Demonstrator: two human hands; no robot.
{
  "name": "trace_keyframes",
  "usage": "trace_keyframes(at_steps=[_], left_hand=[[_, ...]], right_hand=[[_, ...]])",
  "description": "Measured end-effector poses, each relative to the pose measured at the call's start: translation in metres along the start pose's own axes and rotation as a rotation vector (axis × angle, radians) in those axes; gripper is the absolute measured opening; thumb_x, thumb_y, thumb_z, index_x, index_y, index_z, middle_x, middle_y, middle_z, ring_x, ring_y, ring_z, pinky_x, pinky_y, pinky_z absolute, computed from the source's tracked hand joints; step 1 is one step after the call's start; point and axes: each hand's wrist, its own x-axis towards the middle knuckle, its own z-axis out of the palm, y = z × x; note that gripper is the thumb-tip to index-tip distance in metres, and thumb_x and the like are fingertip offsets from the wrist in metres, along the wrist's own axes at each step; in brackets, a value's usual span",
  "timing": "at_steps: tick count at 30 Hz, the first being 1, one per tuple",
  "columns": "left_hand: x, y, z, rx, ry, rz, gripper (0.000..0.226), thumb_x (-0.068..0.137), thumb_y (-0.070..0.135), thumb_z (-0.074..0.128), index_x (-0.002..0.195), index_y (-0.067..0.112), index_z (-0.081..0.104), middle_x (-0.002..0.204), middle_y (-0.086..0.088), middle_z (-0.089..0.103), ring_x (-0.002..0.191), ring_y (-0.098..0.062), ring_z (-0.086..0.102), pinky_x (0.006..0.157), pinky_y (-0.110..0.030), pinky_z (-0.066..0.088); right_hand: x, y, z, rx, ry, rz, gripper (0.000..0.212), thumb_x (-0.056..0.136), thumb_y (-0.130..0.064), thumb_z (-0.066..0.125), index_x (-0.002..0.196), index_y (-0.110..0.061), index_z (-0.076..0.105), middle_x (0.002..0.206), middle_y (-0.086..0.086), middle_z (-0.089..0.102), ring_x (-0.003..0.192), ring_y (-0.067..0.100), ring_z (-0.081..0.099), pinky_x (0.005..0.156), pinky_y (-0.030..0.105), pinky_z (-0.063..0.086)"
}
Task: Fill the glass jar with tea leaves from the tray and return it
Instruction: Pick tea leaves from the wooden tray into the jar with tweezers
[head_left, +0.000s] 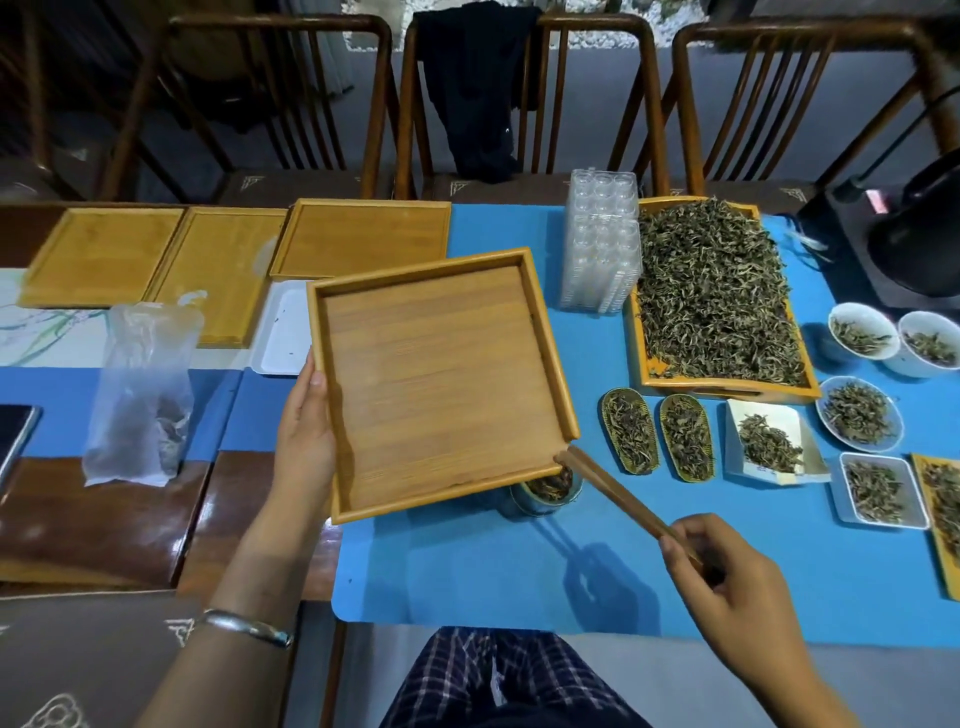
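Observation:
My left hand (304, 431) grips the left edge of a square wooden tray (436, 379) and holds it tilted above the blue mat; the tray's floor looks bare. Its open lower right corner hangs over a glass jar (545, 493) that stands on the mat with tea leaves showing inside. The tray hides most of the jar. My right hand (727, 582) pinches a pair of wooden chopsticks (618, 493), whose tips touch the tray's corner just above the jar's mouth.
A big wooden tray heaped with tea leaves (717, 291) lies at the right, clear plastic packs (600, 244) beside it. Small scoops, bowls and dishes of tea (769, 441) crowd the right. Flat trays (358, 239), a white dish (283, 327) and a plastic bag (143, 395) lie left.

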Motion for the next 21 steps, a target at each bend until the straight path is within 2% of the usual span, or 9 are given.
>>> trace_keyframes(at_steps=[3,5,7,10,13,15,17,19,21], left_hand=[[0.001,-0.006,-0.016,0.029,0.028,-0.049,0.048,0.106,0.045,0.037,0.149,0.025,0.046,0.15,0.0,0.052,0.137,-0.016,0.048,0.118,-0.048,0.034],[-0.001,-0.006,-0.029,0.024,0.016,-0.061,0.049,0.105,0.048,0.038,0.147,0.025,0.048,0.147,-0.002,0.053,0.135,-0.018,0.051,0.115,-0.047,0.038],[-0.002,-0.007,-0.043,0.037,0.006,-0.062,0.048,0.105,0.048,0.038,0.146,0.027,0.048,0.146,-0.003,0.054,0.132,-0.018,0.052,0.111,-0.043,0.042],[0.001,-0.011,-0.069,0.064,0.004,-0.052,0.048,0.105,0.046,0.037,0.149,0.028,0.045,0.149,0.0,0.051,0.135,-0.016,0.049,0.104,-0.029,0.044],[0.006,-0.018,-0.096,0.092,-0.003,-0.072,0.046,0.104,0.047,0.039,0.146,0.03,0.048,0.143,0.0,0.056,0.127,-0.015,0.056,0.104,-0.034,0.045],[0.012,-0.028,-0.116,0.117,0.008,-0.08,0.044,0.104,0.046,0.039,0.143,0.029,0.051,0.139,0.001,0.058,0.121,-0.011,0.058,0.103,-0.035,0.046],[0.021,-0.04,-0.135,0.124,0.006,-0.1,0.044,0.105,0.043,0.04,0.144,0.025,0.051,0.14,-0.001,0.059,0.127,-0.017,0.056,0.109,-0.041,0.043],[0.03,-0.054,-0.153,0.131,0.003,-0.122,0.041,0.106,0.039,0.04,0.142,0.024,0.054,0.139,-0.001,0.059,0.128,-0.019,0.054,0.108,-0.038,0.041],[0.04,-0.067,-0.17,0.137,-0.009,-0.155,0.04,0.105,0.037,0.042,0.141,0.025,0.055,0.138,-0.001,0.059,0.129,-0.019,0.054,0.11,-0.04,0.04]], right_hand=[[0.004,-0.009,0.011,0.09,-0.006,-0.061,0.013,0.093,-0.036,0.048,0.081,-0.032,0.051,0.061,0.0,0.055,0.046,0.014,0.047,0.044,0.027,0.037],[0.011,-0.019,0.021,0.153,-0.018,-0.082,0.02,0.097,-0.043,0.04,0.086,-0.03,0.05,0.071,-0.004,0.06,0.053,0.013,0.055,0.048,0.024,0.043],[0.022,-0.031,0.034,0.199,-0.023,-0.098,0.022,0.096,-0.047,0.034,0.09,-0.03,0.048,0.081,-0.007,0.065,0.063,0.011,0.062,0.055,0.019,0.047],[0.041,-0.054,0.057,0.298,-0.039,-0.074,0.031,0.093,-0.056,0.03,0.095,-0.03,0.046,0.097,-0.008,0.068,0.084,0.009,0.067,0.069,0.028,0.053],[0.062,-0.088,0.091,0.26,-0.085,-0.104,0.041,0.091,-0.066,0.024,0.094,-0.031,0.045,0.1,-0.005,0.064,0.084,0.002,0.06,0.07,0.018,0.045],[0.072,-0.111,0.12,0.248,-0.182,-0.114,0.034,0.093,-0.059,0.023,0.093,-0.031,0.042,0.125,-0.007,0.055,0.115,0.0,0.051,0.079,0.005,0.035],[0.074,-0.127,0.15,0.234,-0.246,-0.102,0.026,0.094,-0.051,0.025,0.091,-0.03,0.04,0.13,-0.01,0.045,0.133,-0.003,0.033,0.087,0.0,0.028],[0.07,-0.138,0.176,0.246,-0.241,-0.082,0.024,0.097,-0.04,0.027,0.092,-0.021,0.042,0.122,-0.002,0.052,0.12,0.0,0.045,0.086,0.004,0.033],[0.061,-0.144,0.2,0.296,-0.217,-0.077,0.023,0.099,-0.031,0.029,0.091,-0.014,0.043,0.097,0.006,0.059,0.092,0.014,0.056,0.079,0.024,0.043]])
